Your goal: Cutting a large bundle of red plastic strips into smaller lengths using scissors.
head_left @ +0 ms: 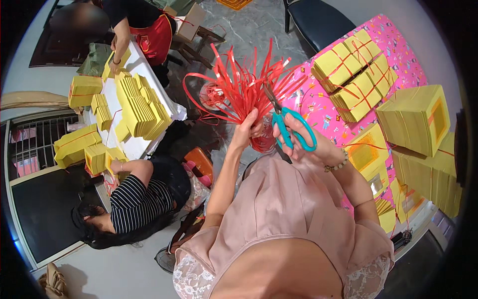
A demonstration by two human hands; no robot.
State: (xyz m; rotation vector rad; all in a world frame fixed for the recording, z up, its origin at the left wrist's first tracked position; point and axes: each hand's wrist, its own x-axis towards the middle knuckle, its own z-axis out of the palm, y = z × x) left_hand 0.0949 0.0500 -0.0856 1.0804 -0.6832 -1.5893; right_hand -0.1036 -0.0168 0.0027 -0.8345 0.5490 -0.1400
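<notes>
In front of my chest, my left hand [250, 128] is closed around a bunch of red plastic strips [244, 89]. The loose ends fan upward and outward above the fist. More of the bunch hangs below it. My right hand [295, 147] grips scissors [311, 139] with teal handles, its fingers around the loops. Their dark blades point up and left, against the right side of the strips. Whether the blades have strips between them is too small to tell.
On the right, a pink patterned table [308, 107] bears tied yellow paper bundles [356, 97] and tall yellow stacks [416, 119]. At left, two people work at a white table [112, 99] with yellow paper stacks [139, 107]. A black chair [321, 22] stands at the back.
</notes>
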